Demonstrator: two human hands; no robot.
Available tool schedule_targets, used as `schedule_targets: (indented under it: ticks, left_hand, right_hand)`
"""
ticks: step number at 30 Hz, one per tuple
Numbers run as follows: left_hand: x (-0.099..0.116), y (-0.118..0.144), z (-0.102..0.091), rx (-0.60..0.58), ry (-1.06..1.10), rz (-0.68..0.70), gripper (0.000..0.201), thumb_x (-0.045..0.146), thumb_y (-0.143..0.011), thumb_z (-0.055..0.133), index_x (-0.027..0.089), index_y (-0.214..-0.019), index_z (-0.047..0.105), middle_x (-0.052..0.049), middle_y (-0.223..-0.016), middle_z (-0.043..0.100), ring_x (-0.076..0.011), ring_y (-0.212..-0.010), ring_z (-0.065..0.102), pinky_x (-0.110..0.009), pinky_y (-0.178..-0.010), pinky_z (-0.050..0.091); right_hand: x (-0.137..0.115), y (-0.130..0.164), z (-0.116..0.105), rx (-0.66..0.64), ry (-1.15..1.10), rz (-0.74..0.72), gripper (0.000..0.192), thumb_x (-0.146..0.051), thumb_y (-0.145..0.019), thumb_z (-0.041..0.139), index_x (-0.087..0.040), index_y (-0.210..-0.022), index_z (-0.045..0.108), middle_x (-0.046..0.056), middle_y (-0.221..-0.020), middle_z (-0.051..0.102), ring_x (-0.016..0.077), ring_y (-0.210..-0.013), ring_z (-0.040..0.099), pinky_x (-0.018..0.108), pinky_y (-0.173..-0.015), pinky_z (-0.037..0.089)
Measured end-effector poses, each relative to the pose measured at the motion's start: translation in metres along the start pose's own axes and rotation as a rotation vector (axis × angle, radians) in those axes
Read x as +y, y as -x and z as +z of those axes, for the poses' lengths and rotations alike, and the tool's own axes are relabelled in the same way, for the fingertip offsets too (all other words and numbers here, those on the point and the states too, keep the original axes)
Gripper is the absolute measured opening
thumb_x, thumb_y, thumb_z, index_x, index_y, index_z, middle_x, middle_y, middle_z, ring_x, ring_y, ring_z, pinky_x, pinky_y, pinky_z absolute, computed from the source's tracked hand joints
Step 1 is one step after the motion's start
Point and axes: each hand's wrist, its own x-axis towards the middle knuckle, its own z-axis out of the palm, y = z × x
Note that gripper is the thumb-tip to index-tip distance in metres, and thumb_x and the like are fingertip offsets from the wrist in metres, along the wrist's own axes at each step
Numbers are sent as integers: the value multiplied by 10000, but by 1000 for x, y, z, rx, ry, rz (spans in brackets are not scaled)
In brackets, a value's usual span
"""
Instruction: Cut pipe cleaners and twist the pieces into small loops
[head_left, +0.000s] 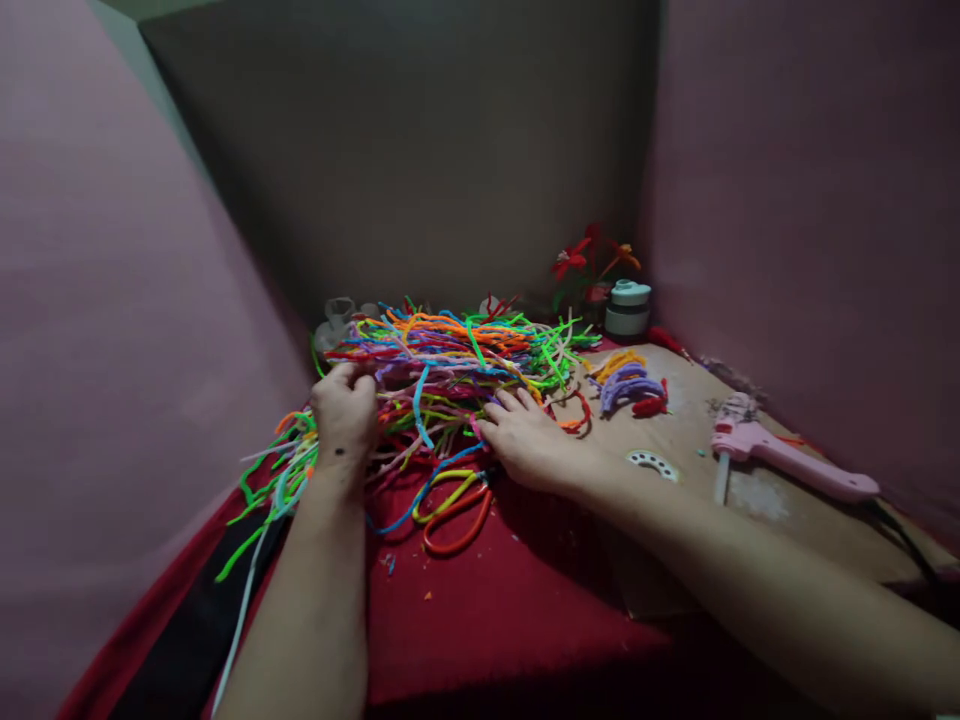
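A big tangled heap of pipe cleaners [450, 345] in many colours lies on the red cloth. My left hand [343, 405] is closed at the heap's left side, its fingers curled round pipe cleaners and partly hidden. At the heap's front right, my right hand [525, 435] rests with its fingers apart, touching the pipe cleaners; some fingertips are hidden among them. A pair of scissors [457, 515] with yellow and orange handle loops lies just in front of the heap, its blades hidden. More green and pale pipe cleaners [289, 465] stick out left of my left wrist.
On the brown board [690, 400] to the right lie a pink glue gun [795, 460], a white curved piece with holes [652, 463] and bent purple pipe-cleaner pieces [630, 385]. Behind stand a lidded jar [628, 308] and red flowers [574, 258]. Pink walls [810, 200] flank the table.
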Motion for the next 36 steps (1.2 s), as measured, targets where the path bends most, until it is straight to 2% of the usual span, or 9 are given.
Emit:
schedule_targets:
  ticks: [2, 4, 8, 10, 16, 20, 25, 30, 36]
  left_hand:
    - [11, 5, -1, 199, 40, 59, 203, 251, -744, 522, 140, -857, 648, -25, -746, 647, -160, -686, 591, -275, -689, 481]
    - [25, 12, 0, 234, 60, 200, 260, 302, -780, 537, 145, -976, 606, -38, -832, 635, -158, -732, 590, -281, -709, 481]
    - [45, 24, 7, 37, -13, 573, 281, 285, -775, 578, 176, -1033, 595, -67, -1025, 605, -193, -986, 559, -329, -891, 441]
    - [43, 24, 13, -57, -112, 667, 330, 268, -763, 587, 166, -1077, 600, -98, -1109, 580, -222, -1065, 517, -362, -940, 410]
    - [3, 9, 19, -269, -176, 340, 260, 304, -813, 481, 181, -906, 690, -92, -943, 649, -246, -938, 556, -422, -897, 412]
    - [-12, 4, 17, -272, -93, 247, 247, 247, -776, 476, 185, -875, 693, -66, -917, 690, -209, -887, 608, -371, -866, 455]
    - [-8, 7, 15, -217, 41, 168, 336, 121, -716, 397, 168, -931, 651, -40, -921, 698, -145, -853, 649, -279, -807, 501]
    - [-2, 9, 12, -145, 101, 128, 281, 210, -771, 425, 169, -965, 624, -40, -882, 690, -151, -827, 658, -273, -767, 507]
    - [4, 11, 12, -143, 67, 134, 226, 213, -772, 448, 171, -901, 627, -36, -820, 686, -151, -760, 649, -279, -746, 502]
  right_hand:
    - [-5, 1, -3, 79, 23, 41, 373, -144, -880, 354, -126, -1185, 567, 144, -1149, 575, 335, -1208, 373, 552, -1013, 218]
    - [-8, 0, -7, 137, 52, 76, 348, -147, -893, 338, -118, -1105, 612, 132, -1087, 606, 323, -1169, 401, 539, -1022, 205]
    - [-11, 0, -11, 100, 52, 134, 287, -148, -868, 392, -120, -929, 671, 127, -909, 652, 285, -972, 512, 475, -912, 333]
    - [-13, 2, -8, 29, 37, 130, 273, -137, -848, 417, -115, -913, 680, 132, -889, 667, 283, -931, 534, 464, -883, 349]
    - [-19, 5, 2, -15, 6, 106, 301, -98, -836, 391, -95, -970, 661, 142, -949, 674, 267, -939, 553, 464, -936, 306]
    - [-21, 5, -4, 31, -41, 117, 319, -108, -845, 374, -102, -1039, 627, 136, -977, 659, 266, -938, 551, 428, -874, 359]
    - [-12, 7, -18, 105, -73, 182, 260, -85, -786, 426, -146, -891, 656, 102, -904, 651, 229, -871, 570, 321, -726, 402]
    - [-4, 0, -31, 119, -127, 246, 285, -83, -765, 453, -178, -917, 675, 85, -932, 654, 208, -886, 591, 283, -686, 406]
    - [14, -59, -47, 231, -120, 280, 319, -98, -819, 410, -163, -1003, 663, 108, -1016, 653, 194, -959, 581, 265, -776, 408]
